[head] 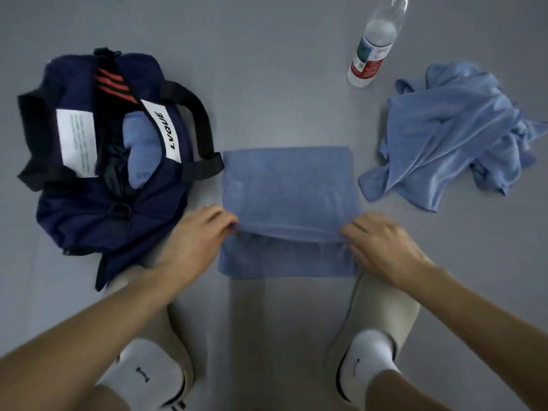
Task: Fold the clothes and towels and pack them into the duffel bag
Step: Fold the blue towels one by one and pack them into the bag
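On the floor point(267, 69) just ahead of my feet, the blue towel point(286, 185) lies flat and part-folded. Its near upper edge runs left to right between my two hands. My left hand point(197, 229) pinches the left end of that edge and my right hand point(382, 241) pinches the right end. The edge is lifted a little off the layer beneath.

The duffel bag point(89, 218) sits to my left, just beside the towel, so my left hand is the nearer one. Its mouth gapes upward with a folded pale-blue piece point(139, 149) already inside. One black handle point(204, 137) loops out toward the towel's far left corner, and I judge it could snag the towel on the way over.

A crumpled blue cloth point(450, 134) waits unfolded on my right, apart from the towel. A plastic bottle point(370, 51) stands beyond it, well out of the way.
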The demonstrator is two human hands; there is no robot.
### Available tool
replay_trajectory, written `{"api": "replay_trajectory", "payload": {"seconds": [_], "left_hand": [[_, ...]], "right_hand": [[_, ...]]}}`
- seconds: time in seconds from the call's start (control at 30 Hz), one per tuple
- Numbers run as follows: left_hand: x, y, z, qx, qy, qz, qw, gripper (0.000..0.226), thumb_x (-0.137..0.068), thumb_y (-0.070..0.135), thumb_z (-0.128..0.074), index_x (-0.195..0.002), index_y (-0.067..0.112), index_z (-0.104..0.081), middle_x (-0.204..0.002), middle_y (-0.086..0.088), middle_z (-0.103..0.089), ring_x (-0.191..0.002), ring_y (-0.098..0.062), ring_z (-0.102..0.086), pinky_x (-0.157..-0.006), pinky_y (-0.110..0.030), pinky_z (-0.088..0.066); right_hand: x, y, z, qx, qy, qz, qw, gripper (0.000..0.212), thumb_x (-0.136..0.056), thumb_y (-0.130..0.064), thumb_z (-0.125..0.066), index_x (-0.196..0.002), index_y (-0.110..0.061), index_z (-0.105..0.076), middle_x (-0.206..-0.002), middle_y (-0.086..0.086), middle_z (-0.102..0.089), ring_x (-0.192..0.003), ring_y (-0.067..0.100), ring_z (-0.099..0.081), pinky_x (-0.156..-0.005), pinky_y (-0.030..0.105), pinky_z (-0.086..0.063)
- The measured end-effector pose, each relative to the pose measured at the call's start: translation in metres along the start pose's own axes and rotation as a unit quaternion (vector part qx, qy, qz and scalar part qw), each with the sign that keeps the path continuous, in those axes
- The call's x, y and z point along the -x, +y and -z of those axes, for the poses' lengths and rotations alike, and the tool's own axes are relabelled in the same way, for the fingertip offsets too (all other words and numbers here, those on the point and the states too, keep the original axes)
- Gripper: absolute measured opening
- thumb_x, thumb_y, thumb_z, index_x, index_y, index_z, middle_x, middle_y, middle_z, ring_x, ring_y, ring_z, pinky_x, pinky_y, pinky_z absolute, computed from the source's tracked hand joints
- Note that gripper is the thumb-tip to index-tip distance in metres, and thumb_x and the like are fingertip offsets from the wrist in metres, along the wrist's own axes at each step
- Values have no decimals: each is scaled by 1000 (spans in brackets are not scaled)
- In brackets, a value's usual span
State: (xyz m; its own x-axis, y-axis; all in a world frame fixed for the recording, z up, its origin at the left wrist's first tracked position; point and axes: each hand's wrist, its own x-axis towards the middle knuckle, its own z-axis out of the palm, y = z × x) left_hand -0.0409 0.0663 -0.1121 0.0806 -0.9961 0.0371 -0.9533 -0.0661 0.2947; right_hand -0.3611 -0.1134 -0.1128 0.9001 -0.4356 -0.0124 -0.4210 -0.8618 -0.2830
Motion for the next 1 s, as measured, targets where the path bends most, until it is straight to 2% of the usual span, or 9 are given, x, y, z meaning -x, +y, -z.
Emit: {"api": "replay_trajectory", "payload": {"seconds": [0.1, 0.23, 0.3, 0.37, 0.47, 0.57, 0.67, 0.77, 1.0], "left_hand": [[37, -2, -28, -24, -64, -34, 997, 12, -85, 19, -59, -96, 24, -60, -86, -1, -60, -70, -29, -57, -63, -39, -45], [64, -3, -55, -35, -162, -34, 986, 25, -75, 17, -80, -94, 25, -66, -88, 2, -60, -69, -25, -58, -64, -37, -49], [64, -2, -55, -43, -189, -44, 980, 11, -85, 36, -63, -91, 29, -68, -87, 6, -63, -70, -21, -62, -65, -34, -50], [59, -1, -56, -33, -212, -33, 976, 30, -89, 53, -49, -90, 32, -70, -86, 11, -64, -71, -15, -62, -66, -31, -49], [24, 2, -60, -12, -144, -11, 990, 35, -97, 52, -45, -100, 29, -71, -93, 10, -64, -79, -16, -62, -72, -32, -52], [-34, 9, -74, 19, -45, 19, 999, 38, -101, 32, -42, -125, 15, -67, -119, -3, -64, -103, -27, -64, -88, -42, -55], [-88, 10, -95, 18, -76, 74, 994, 54, -105, 35, -33, -155, 16, -35, -160, -12, -34, -148, -32, -31, -120, -47, -29], [-113, 2, -117, -19, -134, 139, 981, 66, -104, 53, -21, -161, 28, 1, -168, -9, 4, -155, -28, 5, -124, -50, 1], [-134, -16, -130, -76, -127, 121, 982, 71, -98, 68, -9, -159, 35, 8, -168, -6, 9, -155, -26, 10, -123, -52, 7]], "right_hand": [[23, -10, -35, -11, -77, 25, 997, 35, -60, -7, -83, -82, -20, -58, -74, 3, -56, -65, 30, -57, -56, 37, -48], [26, -15, -60, 6, -157, 38, 987, 27, -61, -18, -77, -81, -25, -60, -72, -1, -56, -64, 24, -58, -59, 33, -49], [22, -14, -66, 23, -171, 53, 984, 9, -69, -33, -63, -76, -27, -63, -71, -5, -58, -64, 21, -61, -59, 30, -49], [15, -14, -68, -1, -178, 37, 983, 22, -79, -48, -53, -73, -30, -64, -72, -8, -61, -66, 18, -62, -63, 29, -50], [-10, -10, -70, -54, -73, -37, 995, 38, -96, -49, -43, -90, -24, -71, -89, -2, -65, -80, 23, -64, -72, 35, -56], [-50, 0, -80, -65, 13, -85, 994, 49, -101, -43, -40, -131, -11, -63, -134, 10, -60, -122, 32, -58, -100, 44, -52], [-89, 16, -92, -36, -25, -112, 993, 68, -100, -52, -35, -153, -11, -37, -161, 13, -31, -148, 33, -29, -118, 46, -28], [-108, 42, -97, 15, -87, -123, 988, 79, -97, -64, -25, -158, -14, -25, -165, 11, -21, -153, 31, -17, -122, 51, -21], [-119, 84, -94, 87, -136, -69, 985, 83, -97, -71, -12, -160, -18, -8, -168, 7, -7, -155, 27, 0, -124, 53, -8]]}}
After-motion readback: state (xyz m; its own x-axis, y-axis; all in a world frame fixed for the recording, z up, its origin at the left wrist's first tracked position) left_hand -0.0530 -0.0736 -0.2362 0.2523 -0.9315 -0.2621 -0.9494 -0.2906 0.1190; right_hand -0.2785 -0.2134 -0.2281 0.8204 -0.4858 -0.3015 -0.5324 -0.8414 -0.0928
